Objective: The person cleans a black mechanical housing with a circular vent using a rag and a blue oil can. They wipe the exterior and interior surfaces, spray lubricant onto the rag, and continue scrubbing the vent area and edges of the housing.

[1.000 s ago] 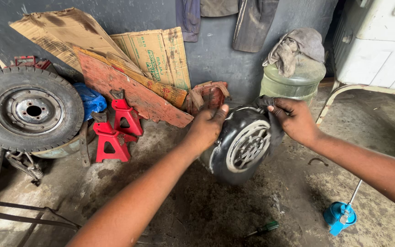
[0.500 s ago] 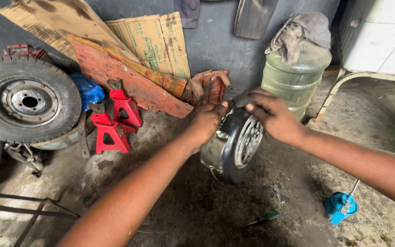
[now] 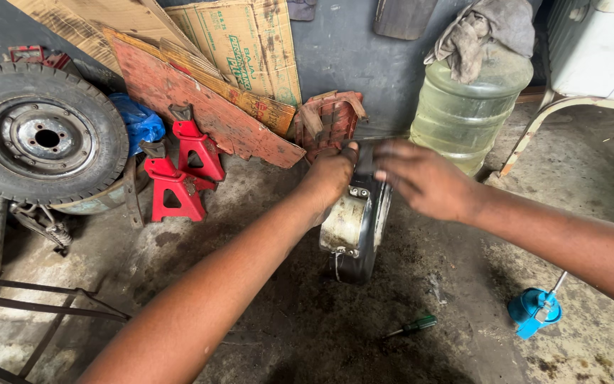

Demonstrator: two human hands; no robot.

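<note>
A small black wheel with a pale metal hub (image 3: 353,231) stands on edge on the dirty concrete floor, turned so I see its rim side-on. My left hand (image 3: 330,176) grips its top edge from the left. Just to the right, my right hand (image 3: 424,178) rests on the top of the wheel, fingers spread and blurred; whether it grips is unclear.
A large tyre on a steel rim (image 3: 40,135) leans at the left beside two red jack stands (image 3: 179,174). Cardboard and a rusty red panel (image 3: 207,107) lean on the wall. A water jug (image 3: 467,110) stands behind. A green screwdriver (image 3: 412,327) and blue oil can (image 3: 533,311) lie on the floor.
The wheel has been turned from showing its spoked face to standing nearly edge-on. Both hands moved with it toward the wall, and my view has shifted closer.
</note>
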